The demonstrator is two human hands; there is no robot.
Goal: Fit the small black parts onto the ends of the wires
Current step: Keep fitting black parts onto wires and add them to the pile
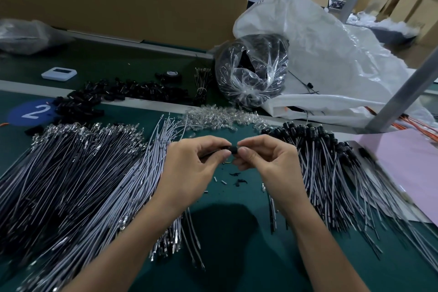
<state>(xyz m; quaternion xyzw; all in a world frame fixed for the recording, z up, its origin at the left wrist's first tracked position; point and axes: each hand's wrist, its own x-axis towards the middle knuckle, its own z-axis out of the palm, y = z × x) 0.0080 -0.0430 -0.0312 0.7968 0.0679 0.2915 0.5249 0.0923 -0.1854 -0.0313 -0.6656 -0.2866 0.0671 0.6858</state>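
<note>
Head view: the left hand (pixel 189 163) and right hand (pixel 267 161) meet fingertip to fingertip. Both pinch one black part (pixel 234 150) between them. A wire (pixel 208 154) runs left from the fingers.

Head cam, fwd-down, close over bench (pixel 220 268)

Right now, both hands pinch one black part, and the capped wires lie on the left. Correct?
Not quite: in the head view the capped wires lie on the right. The left hand and right hand do pinch one black part.

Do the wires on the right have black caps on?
On: the right pile of thin grey wires ends in small black round caps.
</note>
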